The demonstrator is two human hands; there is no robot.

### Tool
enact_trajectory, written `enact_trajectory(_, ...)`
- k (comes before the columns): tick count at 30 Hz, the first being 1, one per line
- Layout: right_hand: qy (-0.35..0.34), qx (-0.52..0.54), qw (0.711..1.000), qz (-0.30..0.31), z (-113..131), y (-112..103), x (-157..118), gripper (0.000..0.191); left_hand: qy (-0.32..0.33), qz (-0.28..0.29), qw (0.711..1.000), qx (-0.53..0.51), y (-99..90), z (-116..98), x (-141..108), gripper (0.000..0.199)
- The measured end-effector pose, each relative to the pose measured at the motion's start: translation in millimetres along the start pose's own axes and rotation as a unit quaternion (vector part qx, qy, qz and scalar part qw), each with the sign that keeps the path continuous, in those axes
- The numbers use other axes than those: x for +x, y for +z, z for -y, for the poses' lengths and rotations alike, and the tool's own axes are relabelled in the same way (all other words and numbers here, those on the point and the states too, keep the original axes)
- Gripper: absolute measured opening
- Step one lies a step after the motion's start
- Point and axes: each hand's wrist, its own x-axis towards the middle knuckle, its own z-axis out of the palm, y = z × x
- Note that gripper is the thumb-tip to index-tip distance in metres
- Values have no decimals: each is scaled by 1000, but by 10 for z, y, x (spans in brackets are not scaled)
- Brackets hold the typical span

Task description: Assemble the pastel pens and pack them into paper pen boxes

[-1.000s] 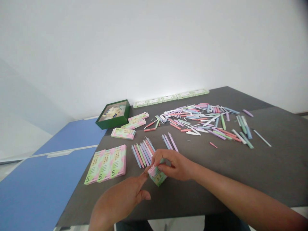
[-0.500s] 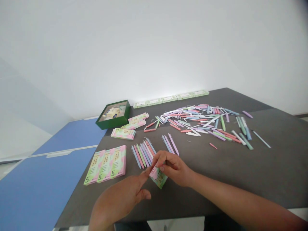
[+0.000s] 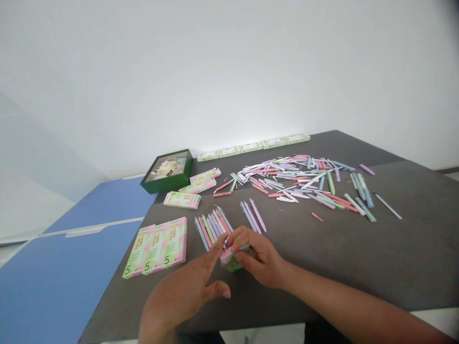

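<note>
My right hand (image 3: 258,258) grips a small green and pink cardboard box (image 3: 232,262) at its end, and the fingers hide most of it. My left hand (image 3: 182,296) lies just below, with fingers spread and the index fingertip reaching up by the box. I cannot tell whether that finger touches the box. Beyond both hands is a fanned group of pastel pens (image 3: 212,231). To the left lie several flat green and pink boxes marked 5 (image 3: 160,247).
The hands work on a dark grey table (image 3: 340,258). Far along it are a scattered heap of pen parts (image 3: 294,179), a row of pale boxes (image 3: 251,146), and an open green box (image 3: 167,171) holding papers. Blue tables (image 3: 71,282) stand to the left.
The small box has turned and now sits deeper within my right hand's fingers, with less of it showing. My left hand has shifted slightly toward it.
</note>
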Motion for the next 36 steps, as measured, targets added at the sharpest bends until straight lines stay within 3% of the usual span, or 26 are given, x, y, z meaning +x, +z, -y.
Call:
enact_trajectory(7,80,41,994,-58,28,123,-31,9,3,-1,1000,-3,30,30,53,86)
enact_trajectory(11,21,15,996,-89,-31,199,-81,17,5,1,1000,-4,37,28,100,85)
enact_trajectory(15,-52,-35,998,-25,-143,116,-129,18,10,10,1000,-2,22,17,118,80)
enact_trajectory(19,-68,-80,994,32,-189,-24,-130,21,9,16,1000,10,13,22,123,78)
enact_trajectory(26,-64,-133,986,75,-97,-105,-122,36,-1,22,999,46,-19,42,52,73)
enact_trajectory(29,-20,-187,979,75,-62,-145,-133,39,-46,25,997,61,-54,133,-84,69)
enact_trajectory(31,44,-214,975,28,-69,-169,-84,38,-68,28,996,51,-59,233,-202,70)
enact_trajectory(34,169,-206,962,-64,-148,-134,139,31,-89,32,995,22,-15,387,-390,74)
enact_trajectory(36,230,-230,943,-70,-251,-28,368,28,-106,37,994,5,39,460,-507,75)
